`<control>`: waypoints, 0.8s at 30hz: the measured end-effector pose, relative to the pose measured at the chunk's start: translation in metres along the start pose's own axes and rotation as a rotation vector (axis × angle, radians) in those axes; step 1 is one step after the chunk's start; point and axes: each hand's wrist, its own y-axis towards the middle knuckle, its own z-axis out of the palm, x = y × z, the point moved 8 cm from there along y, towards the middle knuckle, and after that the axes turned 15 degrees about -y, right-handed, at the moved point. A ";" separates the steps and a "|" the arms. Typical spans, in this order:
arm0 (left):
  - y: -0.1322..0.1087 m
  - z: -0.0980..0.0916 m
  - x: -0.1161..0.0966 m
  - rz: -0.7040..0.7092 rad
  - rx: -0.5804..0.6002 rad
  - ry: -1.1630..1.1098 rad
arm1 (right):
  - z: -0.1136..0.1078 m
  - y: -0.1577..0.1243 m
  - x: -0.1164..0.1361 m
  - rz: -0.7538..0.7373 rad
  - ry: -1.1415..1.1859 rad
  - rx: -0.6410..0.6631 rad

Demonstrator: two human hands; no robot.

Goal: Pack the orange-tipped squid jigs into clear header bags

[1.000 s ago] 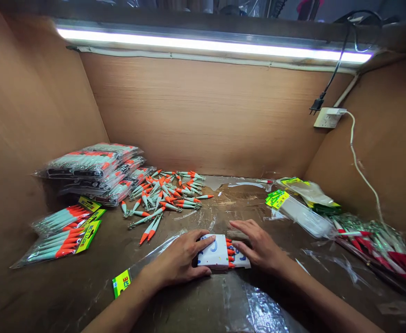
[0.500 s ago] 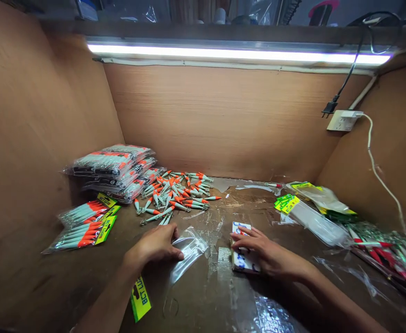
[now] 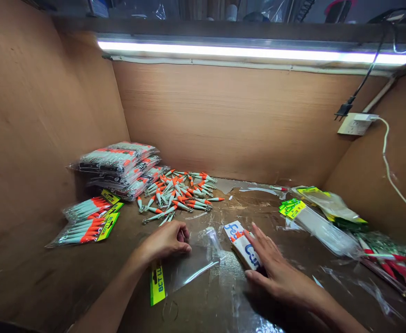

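My left hand rests on the brown table with its fingers curled onto a clear plastic bag that has a yellow-green label at its near end. The bag's mouth stands open toward the right. My right hand grips a small white block with blue letters that carries orange-tipped lures, tilted with one end toward the bag's mouth. A loose heap of orange and pale-green lures lies beyond my left hand.
Filled lure packs lie stacked at the back left and nearer at the left. Empty labelled bags and red-and-silver packs lie at the right. Wooden walls enclose the table; a socket hangs on the right wall.
Both hands were together on the white block a second ago. My left hand moved left onto the clear bag, and my right hand turned the block toward the bag's mouth.
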 end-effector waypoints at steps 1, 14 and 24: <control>0.000 0.002 0.003 -0.019 0.009 0.018 | 0.001 0.001 -0.003 0.070 -0.008 -0.020; -0.005 0.003 -0.027 0.164 -0.010 0.077 | -0.028 0.016 -0.052 0.117 0.068 -0.205; -0.003 0.015 -0.019 0.161 0.077 0.082 | -0.031 0.013 -0.009 -0.159 0.180 -0.195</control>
